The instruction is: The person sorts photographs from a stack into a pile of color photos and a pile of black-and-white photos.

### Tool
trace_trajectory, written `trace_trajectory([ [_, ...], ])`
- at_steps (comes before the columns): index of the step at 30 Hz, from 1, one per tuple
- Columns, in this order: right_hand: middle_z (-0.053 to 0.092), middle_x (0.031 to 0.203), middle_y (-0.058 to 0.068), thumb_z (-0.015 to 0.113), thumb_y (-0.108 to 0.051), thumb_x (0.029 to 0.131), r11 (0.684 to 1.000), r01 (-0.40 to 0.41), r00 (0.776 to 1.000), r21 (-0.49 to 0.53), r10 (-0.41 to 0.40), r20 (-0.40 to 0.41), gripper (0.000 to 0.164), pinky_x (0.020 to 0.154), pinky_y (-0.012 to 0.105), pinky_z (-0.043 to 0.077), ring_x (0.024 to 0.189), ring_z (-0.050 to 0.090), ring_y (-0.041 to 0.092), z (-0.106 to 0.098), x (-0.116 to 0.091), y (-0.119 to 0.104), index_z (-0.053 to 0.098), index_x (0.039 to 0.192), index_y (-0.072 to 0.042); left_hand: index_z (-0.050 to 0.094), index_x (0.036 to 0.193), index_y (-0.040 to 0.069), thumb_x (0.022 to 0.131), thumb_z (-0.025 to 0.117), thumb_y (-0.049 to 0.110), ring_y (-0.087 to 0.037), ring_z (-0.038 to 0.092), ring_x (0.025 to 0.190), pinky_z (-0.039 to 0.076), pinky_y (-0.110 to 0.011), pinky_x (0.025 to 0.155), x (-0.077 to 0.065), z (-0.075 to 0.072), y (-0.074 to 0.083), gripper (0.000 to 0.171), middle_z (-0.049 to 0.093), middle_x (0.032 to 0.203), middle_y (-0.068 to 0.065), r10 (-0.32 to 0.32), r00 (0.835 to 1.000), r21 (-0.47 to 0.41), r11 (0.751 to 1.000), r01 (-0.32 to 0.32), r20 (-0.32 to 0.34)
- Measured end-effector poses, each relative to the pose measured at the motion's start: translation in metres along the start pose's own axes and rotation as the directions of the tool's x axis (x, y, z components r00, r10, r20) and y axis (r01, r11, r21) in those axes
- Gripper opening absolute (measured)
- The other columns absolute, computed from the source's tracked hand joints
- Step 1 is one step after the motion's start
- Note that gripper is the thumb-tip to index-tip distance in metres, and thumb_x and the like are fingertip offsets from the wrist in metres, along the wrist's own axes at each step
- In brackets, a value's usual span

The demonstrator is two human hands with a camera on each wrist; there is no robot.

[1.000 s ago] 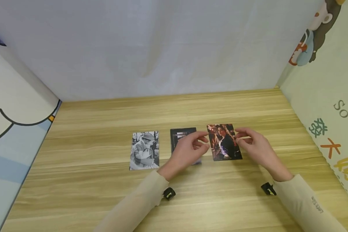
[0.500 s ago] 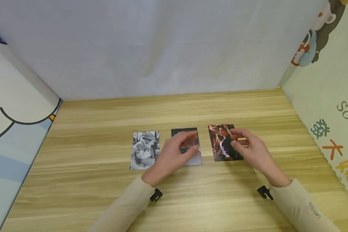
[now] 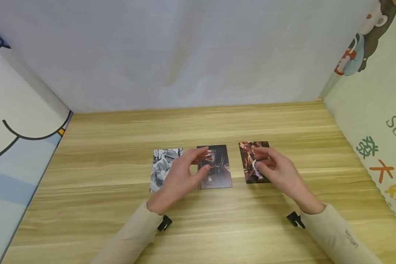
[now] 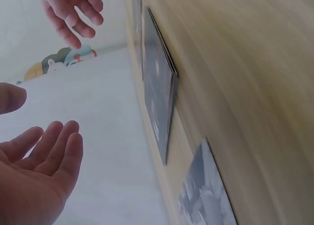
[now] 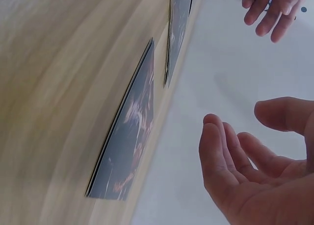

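Note:
Three photo cards lie in a row on the wooden table. The black-and-white card is on the left, partly covered in the head view by my left hand. A dark card lies in the middle, just right of the left fingertips. On the right is a colour portrait card, with my right hand over its right part. Both hands hover above the table with loosely bent fingers and nothing between them. In the wrist views, the middle card and the portrait card look like small stacks.
A white cloth wall rises behind the table. Printed panels stand at both sides, the left one with a cartoon figure and the right one with lettering. A small black clip-like piece hangs at each cuff.
My left hand has moved left, from beside the portrait card to between the black-and-white and middle cards. My right hand has shifted slightly left over the portrait card. The cards stay in place.

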State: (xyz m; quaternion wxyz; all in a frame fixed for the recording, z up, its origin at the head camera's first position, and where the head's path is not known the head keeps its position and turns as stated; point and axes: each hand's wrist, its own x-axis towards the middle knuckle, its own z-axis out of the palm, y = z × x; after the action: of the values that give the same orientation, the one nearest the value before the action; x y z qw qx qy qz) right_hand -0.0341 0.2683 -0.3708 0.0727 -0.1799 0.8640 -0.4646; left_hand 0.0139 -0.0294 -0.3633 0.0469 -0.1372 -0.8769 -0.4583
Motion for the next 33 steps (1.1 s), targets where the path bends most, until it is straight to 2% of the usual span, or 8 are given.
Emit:
trace_trajectory([
  [5, 0.066, 0.125, 0.022, 0.062, -0.004, 0.101, 1.000, 0.009, 1.000, 0.007, -0.009, 0.013, 0.044, 0.095, 0.046, 0.057, 0.111, 0.067, 0.036, 0.008, 0.002, -0.003, 0.054, 0.144, 0.002, 0.057, 0.143, 0.001, 0.094, 0.072, 0.010, -0.029, 0.065, 0.116, 0.056, -0.041, 0.098, -0.006, -0.006, -0.006, 0.052, 0.065, 0.130, -0.015, -0.015, 1.000, 0.061, 0.998, 0.017, -0.027],
  [12, 0.066, 0.125, 0.022, 0.063, -0.004, 0.100, 1.000, 0.001, 0.999, 0.014, -0.001, 0.043, 0.045, 0.092, 0.046, 0.059, 0.110, 0.068, 0.037, 0.017, 0.007, -0.006, 0.055, 0.144, 0.000, 0.057, 0.143, 0.002, 0.093, 0.074, 0.013, -0.028, 0.064, 0.118, 0.055, -0.042, 0.099, -0.009, -0.011, -0.012, 0.054, 0.064, 0.135, -0.014, -0.092, 0.995, 0.141, 0.986, 0.095, -0.026],
  [18, 0.064, 0.129, 0.025, 0.062, -0.002, 0.100, 1.000, 0.005, 0.999, 0.024, -0.007, 0.051, 0.045, 0.096, 0.047, 0.057, 0.116, 0.065, 0.040, 0.025, 0.012, -0.009, 0.053, 0.144, 0.004, 0.057, 0.142, 0.000, 0.092, 0.075, 0.011, -0.030, 0.065, 0.116, 0.056, -0.043, 0.096, -0.011, -0.011, -0.017, 0.055, 0.064, 0.133, -0.015, -0.083, 0.995, 0.180, 0.979, 0.091, -0.053],
  [23, 0.063, 0.129, 0.025, 0.063, -0.002, 0.100, 0.999, 0.028, 0.998, 0.024, -0.030, 0.059, 0.048, 0.095, 0.049, 0.057, 0.114, 0.065, 0.038, 0.029, 0.017, -0.010, 0.051, 0.145, 0.006, 0.056, 0.144, 0.001, 0.092, 0.074, 0.010, -0.029, 0.065, 0.116, 0.056, -0.043, 0.095, -0.011, -0.009, -0.020, 0.056, 0.063, 0.135, -0.015, -0.078, 0.995, 0.200, 0.976, 0.089, -0.065],
  [33, 0.065, 0.126, 0.023, 0.065, -0.004, 0.098, 0.998, 0.061, 0.997, -0.022, -0.060, 0.051, 0.049, 0.094, 0.046, 0.058, 0.110, 0.066, 0.034, 0.037, 0.023, -0.009, 0.053, 0.144, 0.005, 0.055, 0.145, 0.003, 0.091, 0.076, 0.011, -0.028, 0.064, 0.117, 0.056, -0.044, 0.095, -0.010, -0.006, -0.022, 0.058, 0.062, 0.137, -0.014, -0.116, 0.993, 0.235, 0.965, 0.121, -0.036],
])
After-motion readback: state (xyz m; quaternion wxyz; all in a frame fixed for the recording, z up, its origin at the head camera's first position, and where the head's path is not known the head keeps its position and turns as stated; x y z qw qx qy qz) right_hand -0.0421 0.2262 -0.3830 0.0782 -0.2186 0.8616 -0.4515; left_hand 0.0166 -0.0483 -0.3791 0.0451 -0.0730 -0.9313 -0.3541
